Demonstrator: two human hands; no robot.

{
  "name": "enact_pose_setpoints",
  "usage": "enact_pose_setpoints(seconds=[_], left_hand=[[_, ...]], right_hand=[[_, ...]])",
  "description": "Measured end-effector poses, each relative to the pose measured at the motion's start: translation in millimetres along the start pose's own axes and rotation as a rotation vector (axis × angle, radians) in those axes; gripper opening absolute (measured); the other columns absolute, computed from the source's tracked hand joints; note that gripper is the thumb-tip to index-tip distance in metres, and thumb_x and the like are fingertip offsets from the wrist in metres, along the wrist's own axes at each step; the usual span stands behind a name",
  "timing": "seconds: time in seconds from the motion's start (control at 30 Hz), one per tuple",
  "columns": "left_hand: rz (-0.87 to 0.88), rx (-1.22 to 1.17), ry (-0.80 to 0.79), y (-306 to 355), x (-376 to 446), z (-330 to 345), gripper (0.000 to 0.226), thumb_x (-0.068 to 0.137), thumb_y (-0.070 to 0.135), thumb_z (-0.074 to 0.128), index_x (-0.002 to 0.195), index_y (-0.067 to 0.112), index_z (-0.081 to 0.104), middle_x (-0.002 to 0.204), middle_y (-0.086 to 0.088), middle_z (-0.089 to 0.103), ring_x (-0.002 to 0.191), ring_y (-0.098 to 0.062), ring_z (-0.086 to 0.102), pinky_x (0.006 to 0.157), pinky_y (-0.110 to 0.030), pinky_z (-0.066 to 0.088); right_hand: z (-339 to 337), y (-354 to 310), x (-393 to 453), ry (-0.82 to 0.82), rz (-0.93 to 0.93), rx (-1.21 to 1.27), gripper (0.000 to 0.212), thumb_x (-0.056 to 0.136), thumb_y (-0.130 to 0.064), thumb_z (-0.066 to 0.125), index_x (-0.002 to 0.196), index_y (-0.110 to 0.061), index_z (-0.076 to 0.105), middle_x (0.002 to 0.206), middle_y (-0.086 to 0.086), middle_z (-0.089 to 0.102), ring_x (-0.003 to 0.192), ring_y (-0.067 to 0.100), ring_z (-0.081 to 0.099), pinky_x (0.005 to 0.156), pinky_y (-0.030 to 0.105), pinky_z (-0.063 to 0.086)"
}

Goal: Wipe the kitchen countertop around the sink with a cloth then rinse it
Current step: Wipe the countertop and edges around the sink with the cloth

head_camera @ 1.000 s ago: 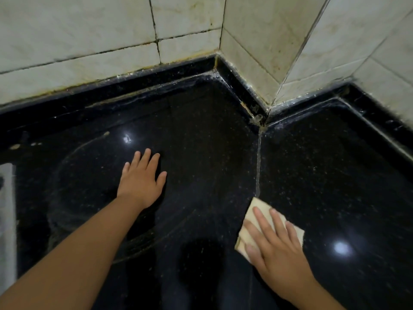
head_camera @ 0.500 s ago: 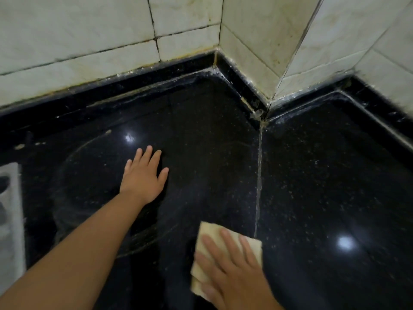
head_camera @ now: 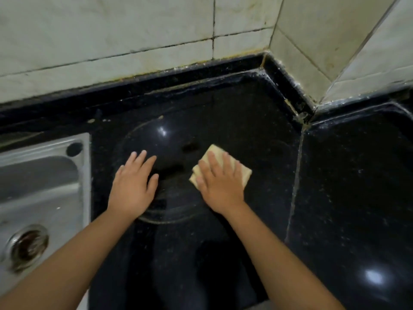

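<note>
Now, in the head view, the folded pale-yellow rectangular cloth (head_camera: pixel 220 165) lies on the glossy black speckled stone countertop (head_camera: pixel 348 198) well left of the pale grout seam (head_camera: pixel 296 182). A second ago it sat on that seam, nearer the front edge, so the stroke has carried it left and farther back, toward the stainless steel sink (head_camera: pixel 42 198), which shows much more fully at the left than it did then. I judge this to be the wiping step in mid-pass, with the strip between cloth and sink not yet covered and the rinse still to come.

The right hand (head_camera: pixel 220 186) presses the cloth flat, its fingers straight and spread over it, not curled round it. The left hand (head_camera: pixel 134 186) rests palm-down on the counter just left of the cloth, fingers straight, holding nothing; it lies closer to the cloth than before.

The cloth's long axis runs from near left to far right, its far corner pointing toward the off-white tiled wall (head_camera: pixel 134 41). A faint pale ring mark (head_camera: pixel 178 221) curves round the stone near both hands, and grime lines the far black stone upstand (head_camera: pixel 178 86).
</note>
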State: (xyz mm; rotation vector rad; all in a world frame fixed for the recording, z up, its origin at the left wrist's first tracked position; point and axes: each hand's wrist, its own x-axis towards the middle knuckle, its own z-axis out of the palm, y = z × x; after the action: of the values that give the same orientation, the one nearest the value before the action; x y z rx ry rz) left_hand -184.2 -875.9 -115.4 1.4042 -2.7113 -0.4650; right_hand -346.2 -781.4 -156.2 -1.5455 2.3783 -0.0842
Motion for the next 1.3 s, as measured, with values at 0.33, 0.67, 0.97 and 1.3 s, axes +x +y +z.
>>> enact_pose_setpoints(seconds=[0.33, 0.67, 0.97, 1.3], left_hand=[[-0.191, -0.056, 0.022, -74.2, -123.0, 5.0, 0.068, 0.085, 0.042, 0.023, 0.129, -0.003, 0.049, 0.135, -0.03, 0.043, 0.128, -0.05, 0.034, 0.1, -0.059, 0.033], [-0.183, -0.022, -0.058, -111.3, -181.4, 19.1, 0.086, 0.071, 0.053, -0.014, 0.147, 0.023, 0.012, 0.155, 0.004, 0.006, 0.137, -0.01, -0.008, 0.115, -0.04, 0.01], [-0.073, -0.057, -0.01, -120.3, -179.4, 32.4, 0.073, 0.081, 0.043, -0.003, 0.143, 0.013, 0.024, 0.15, 0.0, 0.018, 0.14, -0.019, 0.015, 0.111, -0.043, 0.023], [-0.098, -0.005, -0.102, -117.8, -178.7, 27.7, 0.072, 0.08, 0.042, -0.014, 0.148, 0.021, -0.001, 0.157, 0.003, -0.003, 0.144, -0.015, -0.004, 0.117, -0.033, 0.01]], right_hand=[[28.1, 51.0, -157.3, 0.024, -0.124, -0.206, 0.05, 0.096, -0.05, 0.003, 0.141, -0.038, 0.022, 0.153, -0.004, 0.025, 0.145, 0.021, -0.001, 0.114, 0.039, 0.002], [28.3, -125.1, -24.3, -0.084, -0.066, -0.054, 0.054, 0.097, -0.046, 0.009, 0.148, -0.03, 0.005, 0.157, -0.004, -0.007, 0.143, 0.032, -0.011, 0.113, 0.053, -0.005], [61.4, -41.6, -200.6, -0.068, -0.094, -0.135, 0.048, 0.096, -0.051, 0.003, 0.139, -0.043, 0.023, 0.155, -0.018, 0.008, 0.143, 0.016, 0.005, 0.113, 0.036, 0.007], [54.6, -124.3, -113.1, 0.085, 0.111, -0.192, 0.056, 0.096, -0.038, 0.01, 0.135, -0.02, 0.046, 0.143, 0.01, 0.044, 0.128, 0.042, 0.042, 0.099, 0.063, 0.032]])
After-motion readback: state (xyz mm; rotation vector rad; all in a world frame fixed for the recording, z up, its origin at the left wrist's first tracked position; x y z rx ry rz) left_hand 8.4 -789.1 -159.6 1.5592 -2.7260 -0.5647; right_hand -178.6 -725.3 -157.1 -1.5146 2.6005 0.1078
